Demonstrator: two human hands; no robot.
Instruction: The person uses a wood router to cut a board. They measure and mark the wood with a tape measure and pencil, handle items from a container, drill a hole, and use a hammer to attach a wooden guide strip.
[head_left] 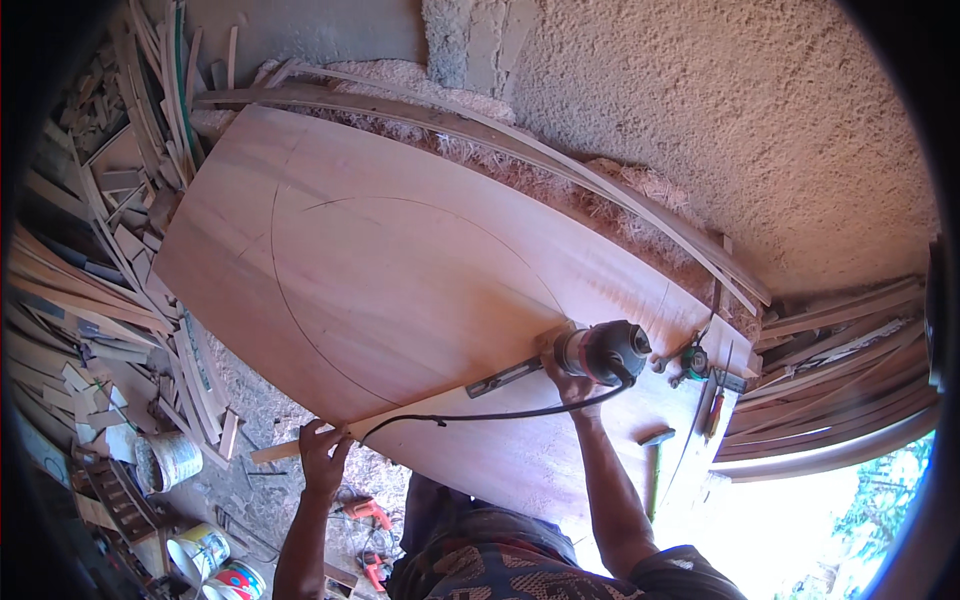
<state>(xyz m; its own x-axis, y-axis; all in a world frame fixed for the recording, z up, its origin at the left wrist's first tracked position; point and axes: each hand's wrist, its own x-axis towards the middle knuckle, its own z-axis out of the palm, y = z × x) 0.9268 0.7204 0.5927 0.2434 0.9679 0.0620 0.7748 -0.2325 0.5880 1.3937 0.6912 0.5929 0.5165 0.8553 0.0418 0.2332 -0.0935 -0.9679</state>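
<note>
A large pale wooden panel (400, 260) lies before me, marked with a big curved pencil outline. Near its right part, my right hand (572, 382) is closed around the lower body of a dark, round-topped router (612, 352). The router's black cord (490, 414) loops left across the panel. Beside the router lies a dark slotted bar (505, 377), pointing toward the lower left. At the panel's near edge, my left hand (324, 456) has its fingers bent over a light wooden strip (277, 452), whose end sticks out past the edge. The router's underside is hidden.
On the panel's right lie a hammer (656, 437), a red-handled tool (715, 414) and a green tool (694, 362). Long boards (830, 400) are stacked beyond. Wood offcuts (110, 390) and buckets (172, 460) crowd the left. Orange power tools (368, 511) rest on the floor.
</note>
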